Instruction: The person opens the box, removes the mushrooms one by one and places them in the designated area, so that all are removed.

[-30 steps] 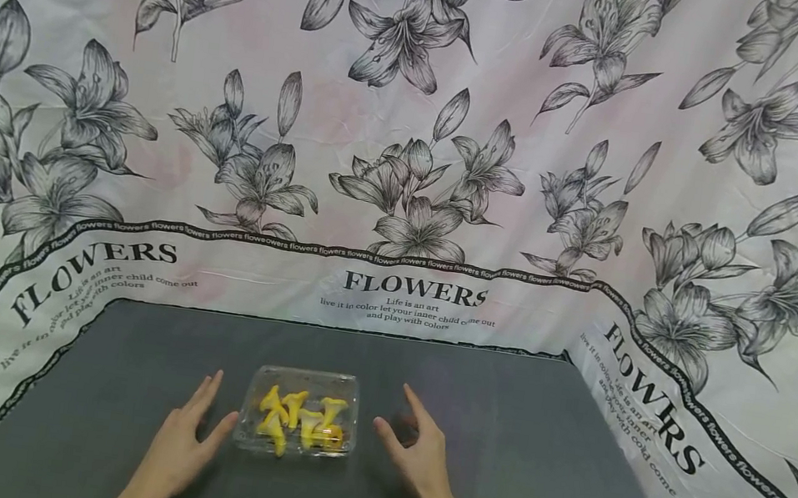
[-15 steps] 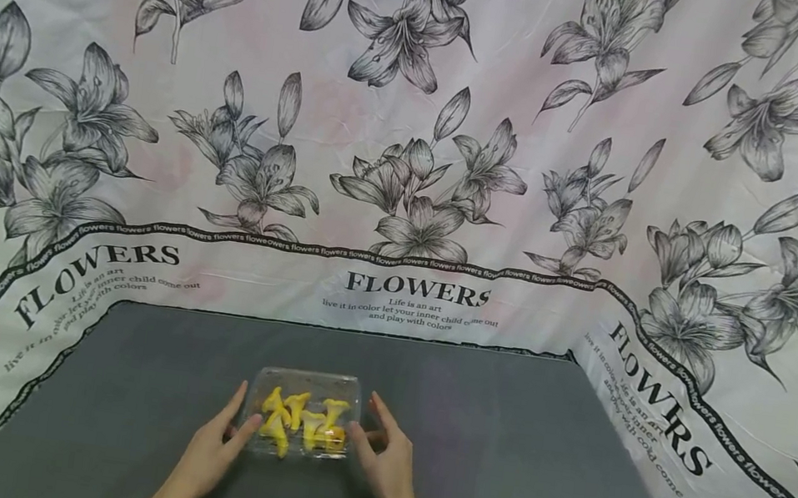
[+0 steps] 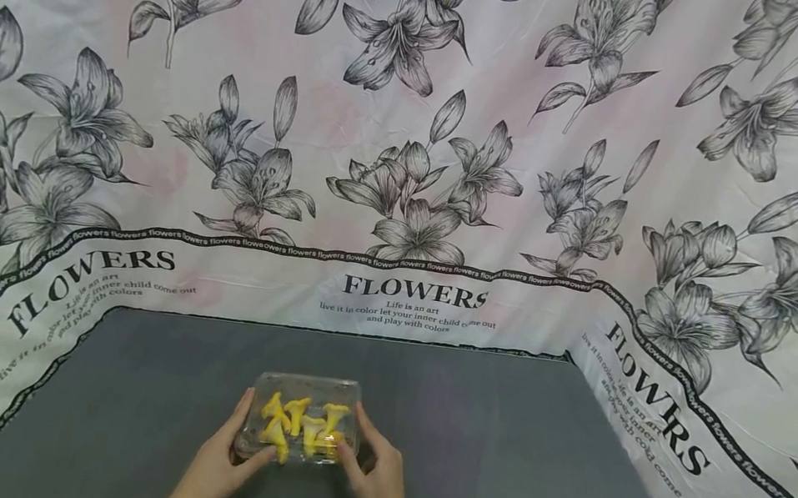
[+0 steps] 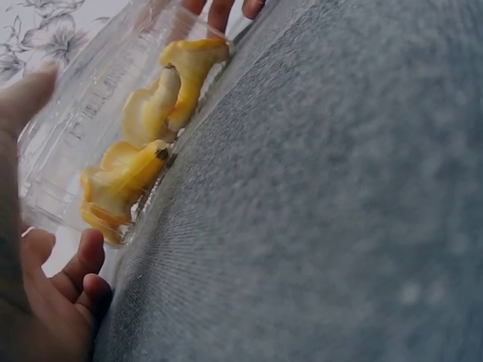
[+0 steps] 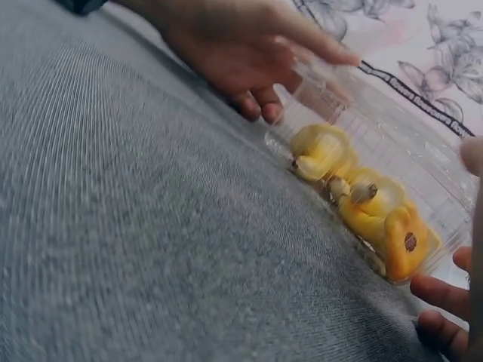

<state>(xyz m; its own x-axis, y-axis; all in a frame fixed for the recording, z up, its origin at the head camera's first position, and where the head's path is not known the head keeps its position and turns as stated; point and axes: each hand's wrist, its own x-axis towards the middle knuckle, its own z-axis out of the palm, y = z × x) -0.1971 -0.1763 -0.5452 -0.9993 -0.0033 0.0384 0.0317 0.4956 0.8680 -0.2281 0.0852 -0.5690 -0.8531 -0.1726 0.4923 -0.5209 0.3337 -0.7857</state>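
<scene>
A clear plastic clamshell box holds several yellow mushrooms, trumpet-shaped like chanterelles. My left hand grips its left side, thumb toward the near left corner and fingers along the side. On the opposite side my right hand holds it, the thumb over the near right corner. Seen from the left wrist, the mushrooms show through the box wall, and curled fingertips sit at its lower edge. In the right wrist view the box sits low over the cloth between both hands.
The box is on a dark grey cloth-covered table. White curtains printed with grey lilies and the word FLOWERS stand along the back and both sides.
Both hands have moved inward from either side of the box and now hold it by its sides. The box has hardly moved in view.
</scene>
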